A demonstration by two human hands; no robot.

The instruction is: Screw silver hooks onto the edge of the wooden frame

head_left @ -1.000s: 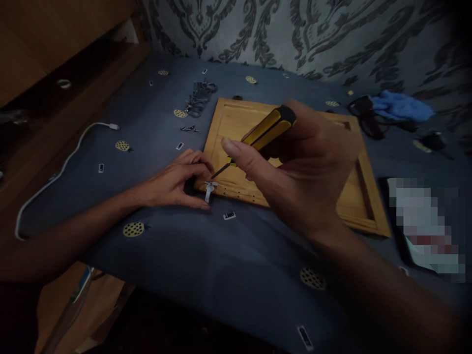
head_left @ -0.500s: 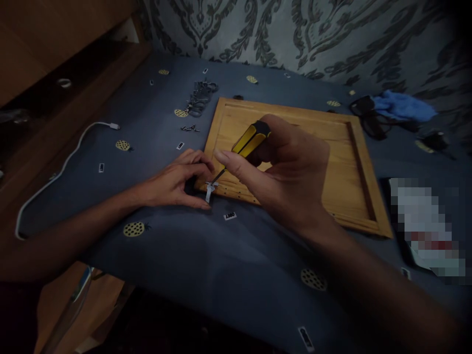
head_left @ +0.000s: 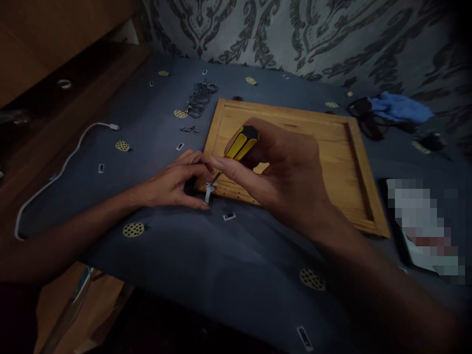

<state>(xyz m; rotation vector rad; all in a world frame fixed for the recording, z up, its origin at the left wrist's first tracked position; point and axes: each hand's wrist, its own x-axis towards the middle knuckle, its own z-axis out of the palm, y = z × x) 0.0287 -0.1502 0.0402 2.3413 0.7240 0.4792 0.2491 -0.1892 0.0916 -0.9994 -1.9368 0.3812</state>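
My right hand (head_left: 283, 172) is closed around the yellow-and-black handle of a screwdriver (head_left: 241, 142). Its shaft slants down to the left, and the tip meets a small metal hinge (head_left: 210, 191) at the near left corner of a framed wooden panel (head_left: 324, 162). My left hand (head_left: 180, 179) is curled about that corner, thumb against the hinge's lower end and fingers on the panel's edge. Small dark holes dot the panel's near edge beside the hinge. Just where the tip sits on the hinge is too small to make out.
Several screws (head_left: 190, 129) and a cluster of metal hinges (head_left: 201, 98) lie beyond my left hand. A white cable (head_left: 70, 160) runs along the left. To the right are sunglasses (head_left: 372, 125), a blue cloth (head_left: 401, 107) and a dark-edged flat object with a blurred face (head_left: 416, 216).
My right hand and the screwdriver handle have shifted slightly left, bringing the handle more upright. The tip stays at the hinge, and my left hand has hardly moved.
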